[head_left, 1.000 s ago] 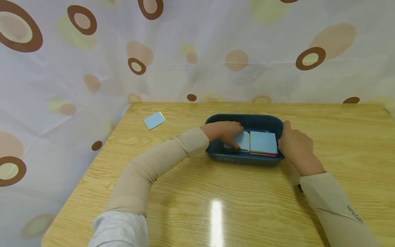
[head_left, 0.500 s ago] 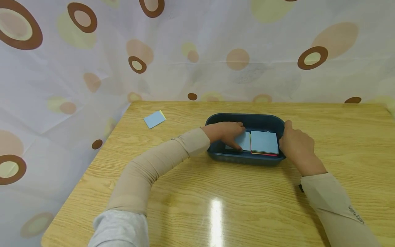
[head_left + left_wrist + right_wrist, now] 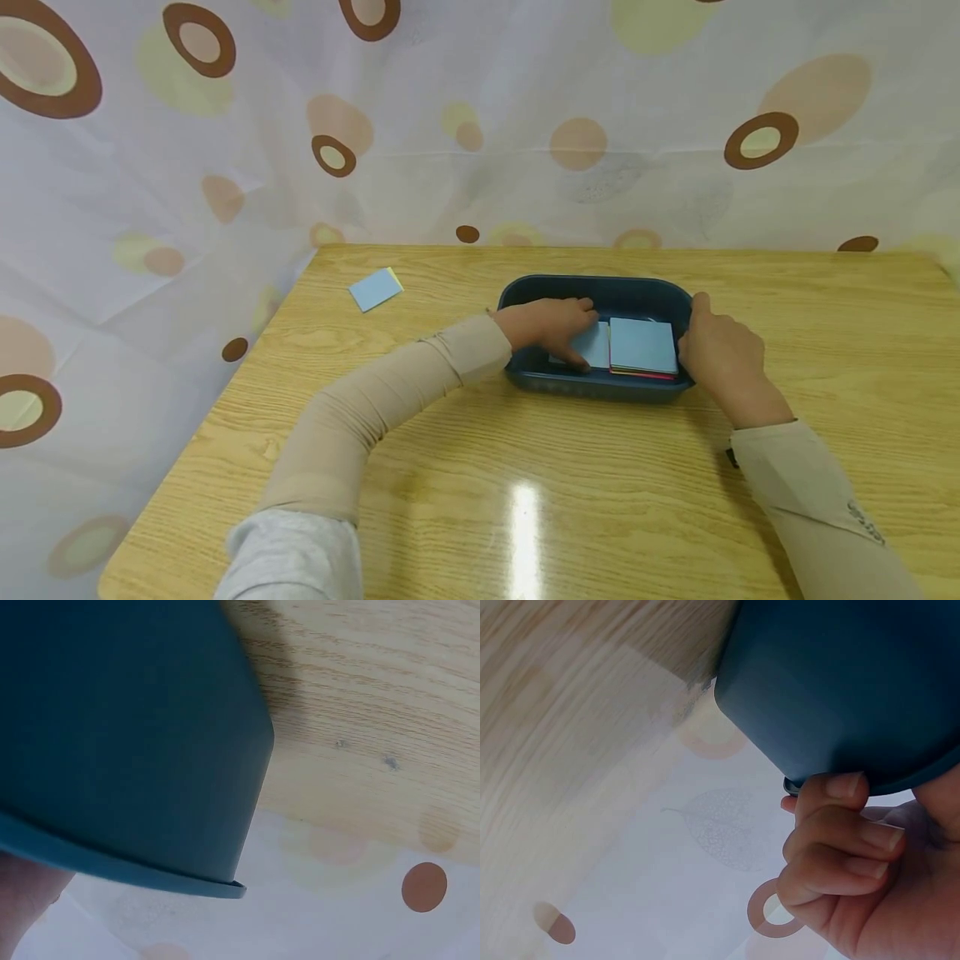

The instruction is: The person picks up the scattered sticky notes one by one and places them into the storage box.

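A dark blue plastic storage box [image 3: 592, 385] sits on the table with two piles of square paper notes side by side inside. My left hand [image 3: 551, 323] reaches over the box's left end, thumb and fingers spread over the left pile of notes [image 3: 596, 346]; it covers much of that pile. Light blue sheets top the right pile of notes [image 3: 642, 343], with yellow and red edges showing below. At the right end, my right hand [image 3: 723, 354] grips the box rim. Its curled fingers [image 3: 847, 832] show outside the rim in the right wrist view.
Another small set of notes [image 3: 376, 290], light blue over yellow, lies on the wooden table [image 3: 450, 467] at the back left. A patterned white curtain [image 3: 525, 100] hangs behind the table and along its left side.
Left hand and left pile have shifted very slightly right within the box, and the pile's near edge shows less. The right hand keeps its grip on the rim.
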{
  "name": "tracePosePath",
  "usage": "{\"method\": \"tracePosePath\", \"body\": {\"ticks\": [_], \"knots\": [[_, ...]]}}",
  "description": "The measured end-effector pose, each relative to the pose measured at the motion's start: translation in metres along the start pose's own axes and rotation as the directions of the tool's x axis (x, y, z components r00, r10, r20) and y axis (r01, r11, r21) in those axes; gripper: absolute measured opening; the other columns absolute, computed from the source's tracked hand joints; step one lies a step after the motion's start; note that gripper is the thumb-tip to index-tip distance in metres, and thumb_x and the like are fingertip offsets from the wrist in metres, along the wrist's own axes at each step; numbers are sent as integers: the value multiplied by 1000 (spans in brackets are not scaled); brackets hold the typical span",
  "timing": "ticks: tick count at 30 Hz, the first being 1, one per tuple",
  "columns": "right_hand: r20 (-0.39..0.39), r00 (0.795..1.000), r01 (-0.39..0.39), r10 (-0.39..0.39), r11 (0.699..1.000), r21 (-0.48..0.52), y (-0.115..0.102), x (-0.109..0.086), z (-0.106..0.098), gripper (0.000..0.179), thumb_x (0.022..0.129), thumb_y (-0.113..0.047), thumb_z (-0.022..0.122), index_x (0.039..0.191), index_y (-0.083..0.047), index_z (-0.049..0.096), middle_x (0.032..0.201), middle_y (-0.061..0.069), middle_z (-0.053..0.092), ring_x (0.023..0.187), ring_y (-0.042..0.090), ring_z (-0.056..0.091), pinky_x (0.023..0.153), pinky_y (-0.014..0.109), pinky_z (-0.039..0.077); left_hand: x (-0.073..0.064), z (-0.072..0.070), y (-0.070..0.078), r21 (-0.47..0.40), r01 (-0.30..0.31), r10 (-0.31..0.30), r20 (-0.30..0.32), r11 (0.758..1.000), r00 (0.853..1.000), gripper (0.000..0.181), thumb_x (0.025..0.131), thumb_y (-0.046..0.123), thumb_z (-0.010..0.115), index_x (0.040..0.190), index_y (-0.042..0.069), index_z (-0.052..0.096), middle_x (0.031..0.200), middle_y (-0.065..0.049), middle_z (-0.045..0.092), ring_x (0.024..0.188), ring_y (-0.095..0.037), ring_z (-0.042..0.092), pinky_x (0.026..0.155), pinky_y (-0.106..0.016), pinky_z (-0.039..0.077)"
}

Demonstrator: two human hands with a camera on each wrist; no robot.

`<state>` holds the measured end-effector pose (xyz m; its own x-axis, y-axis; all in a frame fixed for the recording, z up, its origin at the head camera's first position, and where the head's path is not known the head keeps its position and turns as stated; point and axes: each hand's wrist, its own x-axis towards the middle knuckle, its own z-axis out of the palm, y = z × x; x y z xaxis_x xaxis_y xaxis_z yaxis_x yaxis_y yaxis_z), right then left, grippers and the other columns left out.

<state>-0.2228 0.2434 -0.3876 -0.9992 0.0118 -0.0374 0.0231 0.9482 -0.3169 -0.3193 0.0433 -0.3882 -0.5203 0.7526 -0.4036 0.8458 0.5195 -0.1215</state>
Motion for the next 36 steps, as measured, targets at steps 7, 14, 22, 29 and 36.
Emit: {"method": "tracePosePath", "body": {"ticks": [7,14,22,29,36], "knots": [[10,1000,-11,11,1000,-7,0,0,-2,44,95,-9,49,123,16,28,63,23,53,52,34,54,44,42,43,-43,-7,-28,-276,-87,35,-187,957,982,78,90,51,62,146,4,37,138,-11,42,122,-21,47,101,-29,37],[8,1000,-4,4,1000,-5,3,-1,-4,49,95,-8,48,128,19,24,65,27,53,52,36,53,44,43,43,-130,19,-124,-589,-1,-282,-389,808,877,54,93,21,65,138,-3,46,132,-19,51,122,-32,48,104,-40,37],[21,1000,8,-8,1000,4,-2,-1,-3,46,94,-8,48,124,19,25,67,28,53,55,38,54,46,44,43,-187,80,-196,-684,397,-611,-91,612,786,64,94,17,63,144,-9,33,145,-27,35,135,-41,32,108,-50,29],[32,999,9,-9,1000,4,0,0,-2,45,94,-8,48,123,18,26,66,27,53,54,37,54,46,43,43,-184,105,-210,-693,498,-651,54,521,757,85,91,27,68,150,-7,17,154,-27,18,139,-42,23,110,-52,25],[20,1000,12,-12,1000,-2,1,0,-2,48,94,-8,49,125,19,24,65,27,53,53,37,54,45,44,43,-183,112,-214,-667,524,-643,86,530,761,85,93,30,64,150,-7,13,150,-30,25,134,-42,30,106,-51,30]]}}
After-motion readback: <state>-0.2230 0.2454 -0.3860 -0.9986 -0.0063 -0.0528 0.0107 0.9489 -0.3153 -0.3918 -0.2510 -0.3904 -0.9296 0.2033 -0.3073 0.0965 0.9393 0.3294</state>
